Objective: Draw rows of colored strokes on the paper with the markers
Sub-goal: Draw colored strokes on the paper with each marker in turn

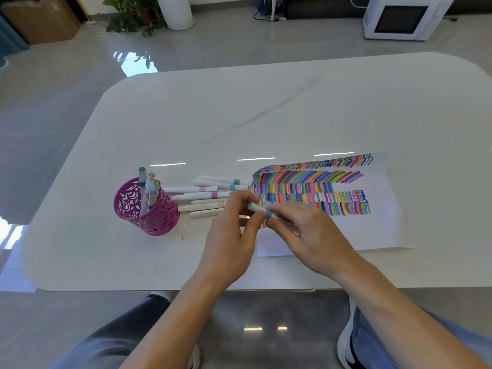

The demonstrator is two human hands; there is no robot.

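A white sheet of paper (372,225) lies on the table's right half, covered with several rows of coloured strokes (308,187). Over its left edge both hands hold one white marker with a light-blue band (259,209). My left hand (234,230) pinches the marker's left end, which has a blue tip. My right hand (311,235) grips the body by the band. Whether the cap is on or off is hidden by the fingers. Several white markers (207,194) lie flat on the table to the left of the paper.
A magenta cut-out pen cup (146,209) with several markers stands at the left. The white marble table (239,107) has rounded corners and a near edge just behind my forearms. A plant, a white stand and a microwave sit on the floor beyond.
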